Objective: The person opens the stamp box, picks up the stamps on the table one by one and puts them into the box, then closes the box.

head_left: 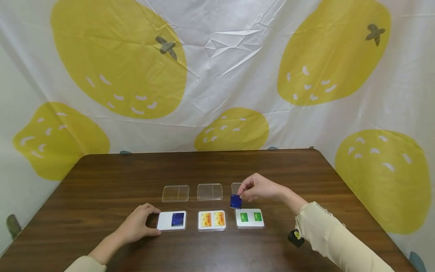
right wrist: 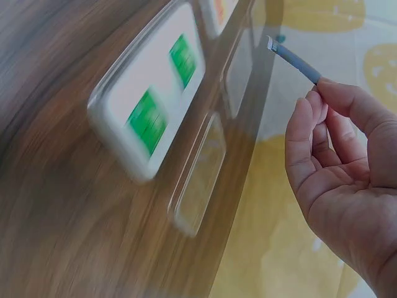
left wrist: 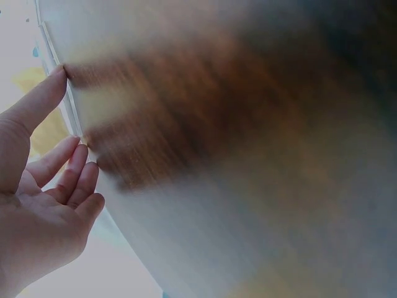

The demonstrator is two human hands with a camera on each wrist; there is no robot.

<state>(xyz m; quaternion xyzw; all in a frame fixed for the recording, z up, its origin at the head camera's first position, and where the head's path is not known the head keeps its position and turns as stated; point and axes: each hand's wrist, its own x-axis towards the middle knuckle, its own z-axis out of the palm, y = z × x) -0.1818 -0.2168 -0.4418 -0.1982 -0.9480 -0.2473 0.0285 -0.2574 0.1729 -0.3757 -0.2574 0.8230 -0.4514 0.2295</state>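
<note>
In the head view my right hand [head_left: 258, 187] pinches a small dark-blue square tile [head_left: 236, 201] between thumb and fingers, above the table. The right wrist view shows this tile [right wrist: 296, 60] edge-on, as a thin slab. My left hand [head_left: 137, 223], thumb and forefinger spread, touches the left end of a white-backed clear case [head_left: 165, 221]. In that case's right half lies another dark-blue tile [head_left: 178, 219]; its left half is plain white. The left wrist view shows fingertips [left wrist: 57, 73] against the case's edge.
A middle case [head_left: 212, 227] holds two orange-yellow tiles. The right case [head_left: 250, 223] holds two green ones. Behind them lie three clear lids [head_left: 175, 193], the rightmost partly hidden by my right hand. A small black object [head_left: 295, 238] with a yellow flower is by my right sleeve.
</note>
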